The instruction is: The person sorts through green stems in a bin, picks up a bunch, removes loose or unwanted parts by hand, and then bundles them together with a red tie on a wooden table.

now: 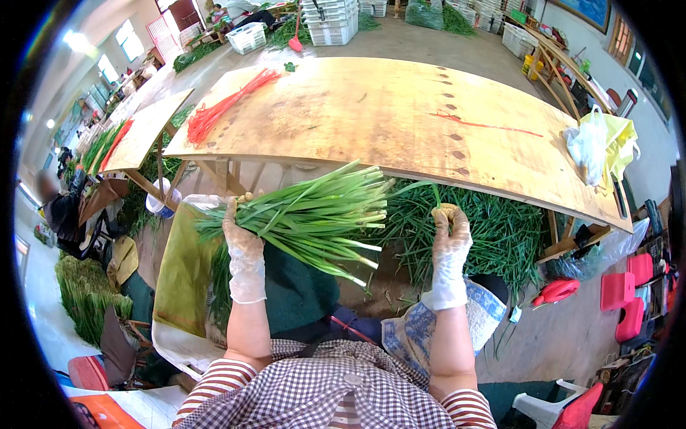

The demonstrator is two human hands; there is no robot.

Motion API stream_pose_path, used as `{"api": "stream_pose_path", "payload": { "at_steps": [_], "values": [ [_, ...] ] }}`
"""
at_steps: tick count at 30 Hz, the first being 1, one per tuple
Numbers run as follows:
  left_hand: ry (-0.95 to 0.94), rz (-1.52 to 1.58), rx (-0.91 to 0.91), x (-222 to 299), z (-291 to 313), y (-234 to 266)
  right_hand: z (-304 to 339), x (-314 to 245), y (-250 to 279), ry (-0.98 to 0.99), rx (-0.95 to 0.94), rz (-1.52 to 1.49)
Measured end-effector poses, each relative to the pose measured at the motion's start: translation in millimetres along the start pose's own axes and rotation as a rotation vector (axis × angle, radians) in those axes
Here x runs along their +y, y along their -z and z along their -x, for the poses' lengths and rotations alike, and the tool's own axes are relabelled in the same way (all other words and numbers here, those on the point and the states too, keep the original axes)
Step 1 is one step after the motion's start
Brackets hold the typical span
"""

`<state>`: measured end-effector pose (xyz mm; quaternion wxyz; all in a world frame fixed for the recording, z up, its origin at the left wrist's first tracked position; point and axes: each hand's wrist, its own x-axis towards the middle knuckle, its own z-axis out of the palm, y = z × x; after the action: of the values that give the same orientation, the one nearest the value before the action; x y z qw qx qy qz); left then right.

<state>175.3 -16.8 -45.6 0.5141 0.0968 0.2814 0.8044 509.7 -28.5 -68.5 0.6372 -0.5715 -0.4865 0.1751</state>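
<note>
My left hand (244,239), in a whitish, stained glove, is closed round a thick bunch of chives (314,212). The bunch lies sideways over my lap, with pale stem ends to the right and leafy tips to the left. To its right, my right hand (451,232), gloved the same way, is raised with thumb and fingers pinched together. A single green chive blade (426,184) runs up from the pinch and bends left. Behind and below that hand spreads a big heap of loose chives (493,229), partly under the table.
A wooden table (343,107) stands ahead, bearing red ties (227,107), a thin red strand (493,124) and plastic bags (593,146). An olive cloth (182,268) hangs at my left. Red stools (617,292) stand at right. A person (68,207) sits far left, beside more chives (89,293).
</note>
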Motion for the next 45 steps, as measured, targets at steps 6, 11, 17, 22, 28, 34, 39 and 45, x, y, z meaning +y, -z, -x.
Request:
{"api": "stream_pose_path", "payload": {
  "at_steps": [6, 11, 17, 22, 28, 34, 39, 45],
  "values": [
    [-0.116, 0.126, -0.239, -19, 4, -14, 22, -44, -14, -0.688, -0.514, -0.699],
    [-0.049, 0.199, -0.082, -16, 2, -23, 34, -65, -7, -0.590, -0.715, -0.531],
    [-0.145, 0.140, -0.119, -25, 6, -21, 44, -48, -19, -0.822, -0.768, -0.708],
    [-0.143, 0.259, -0.189, -23, 3, -22, 39, -41, -12, -0.776, -0.682, -0.570],
    [-0.129, 0.228, -0.192, -27, 9, -27, 37, -44, -24, -0.749, -0.563, -0.639],
    [-0.129, 0.237, -0.144, -7, 0, -21, 13, -26, 25, -0.656, -0.617, -1.103],
    [-0.147, 0.205, -0.161, -7, 0, -13, -9, -22, 28, -0.272, -0.336, -0.108],
    [-0.092, 0.246, -0.244, -22, 10, -17, 12, -26, -12, -0.549, -0.339, -0.555]
  ]
}}
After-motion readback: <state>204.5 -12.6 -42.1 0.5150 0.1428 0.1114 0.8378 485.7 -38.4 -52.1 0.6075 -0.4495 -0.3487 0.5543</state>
